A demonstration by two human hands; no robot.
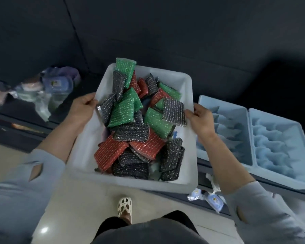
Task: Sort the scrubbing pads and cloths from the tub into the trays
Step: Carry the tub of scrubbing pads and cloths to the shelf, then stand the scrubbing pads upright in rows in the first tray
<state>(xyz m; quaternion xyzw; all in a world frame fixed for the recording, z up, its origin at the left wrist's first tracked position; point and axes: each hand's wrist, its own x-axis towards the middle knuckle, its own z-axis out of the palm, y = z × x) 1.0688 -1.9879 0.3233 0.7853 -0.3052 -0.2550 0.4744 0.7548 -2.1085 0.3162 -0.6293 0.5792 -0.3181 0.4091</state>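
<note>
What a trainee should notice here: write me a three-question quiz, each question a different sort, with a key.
1. True or false: both hands, left hand and right hand, grip the white tub by its side rims.
2. Which pad colour is absent? A green, B red, C yellow, D dark grey.
3. Fill in: the blue trays lie to the person's ____.

Key: 1 true; 2 C; 3 right.
</note>
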